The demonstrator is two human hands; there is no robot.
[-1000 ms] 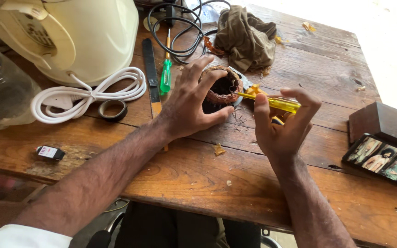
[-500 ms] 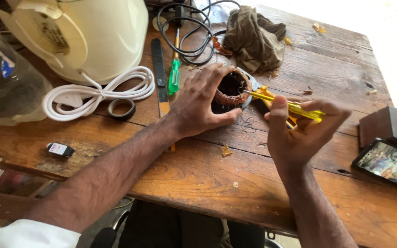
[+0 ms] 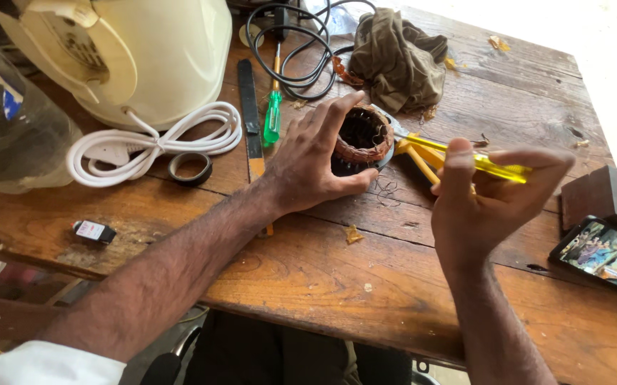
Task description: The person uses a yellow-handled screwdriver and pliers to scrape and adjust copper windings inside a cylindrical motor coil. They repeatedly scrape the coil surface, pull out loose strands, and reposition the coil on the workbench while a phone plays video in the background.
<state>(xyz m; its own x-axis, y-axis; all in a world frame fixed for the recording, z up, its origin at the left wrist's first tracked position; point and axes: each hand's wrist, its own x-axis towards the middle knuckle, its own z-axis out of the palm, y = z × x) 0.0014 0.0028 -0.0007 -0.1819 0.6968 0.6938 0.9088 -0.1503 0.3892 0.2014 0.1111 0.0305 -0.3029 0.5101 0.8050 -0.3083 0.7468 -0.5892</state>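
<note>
My left hand (image 3: 315,160) grips a round motor stator with copper windings (image 3: 362,139) that rests on the wooden table (image 3: 308,285). Fingers curl over its left side and the thumb presses its lower edge. My right hand (image 3: 490,196) is shut on a yellow-handled screwdriver (image 3: 465,160), held level, its thin tip pointing left at the stator's right side. A second yellow tool (image 3: 415,153) lies under the screwdriver next to the stator. Loose copper wire strands lie on the wood just below the stator.
A cream fan housing (image 3: 144,50) with a coiled white cord (image 3: 151,142) stands at the back left, beside a clear plastic bottle (image 3: 9,128). Nearby lie a tape roll (image 3: 189,168), a green screwdriver (image 3: 273,114), a black file, black cable, an olive cloth (image 3: 401,60), and a phone (image 3: 604,249) at right.
My right hand has drawn back to the right and lifted, turning the yellow screwdriver more level. The left hand keeps its grip on the stator. The camera moved closer.
</note>
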